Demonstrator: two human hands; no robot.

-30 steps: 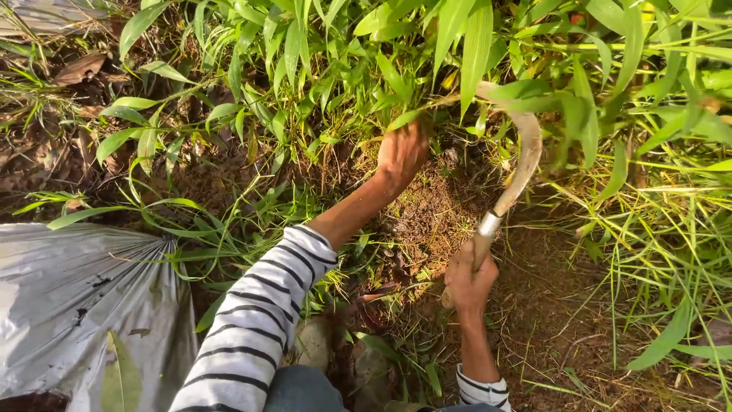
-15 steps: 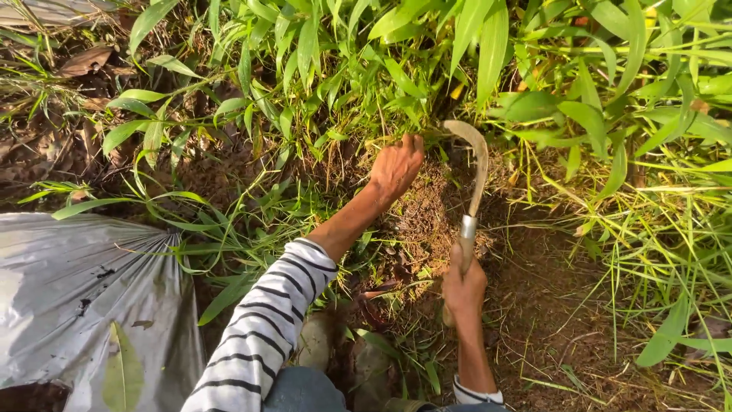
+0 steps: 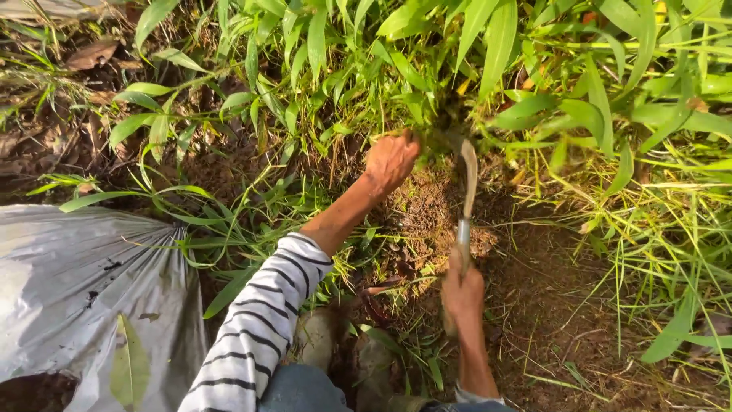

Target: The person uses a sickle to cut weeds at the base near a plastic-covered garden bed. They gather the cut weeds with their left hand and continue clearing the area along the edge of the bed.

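My left hand [image 3: 390, 159], on an arm in a striped sleeve, grips a clump of green grass stems [image 3: 431, 126] near their base. My right hand [image 3: 463, 294] is closed on the wooden handle of a sickle [image 3: 466, 191]. Its curved blade points up and away from me, with the tip at the foot of the same clump, just right of my left hand. Below the clump lies bare brown soil [image 3: 427, 214] with cut stubble.
A grey plastic sack [image 3: 84, 290] lies spread on the ground at the left, with a leaf on it. Dense long-leaved grass [image 3: 610, 99] fills the top and right. Dry leaves and dirt show at the far left. My knee [image 3: 305, 389] is at the bottom.
The sickle has swung left and inward, from reaching out to the right to standing nearly upright against the clump. My right hand has moved slightly left; my left hand keeps its grip.
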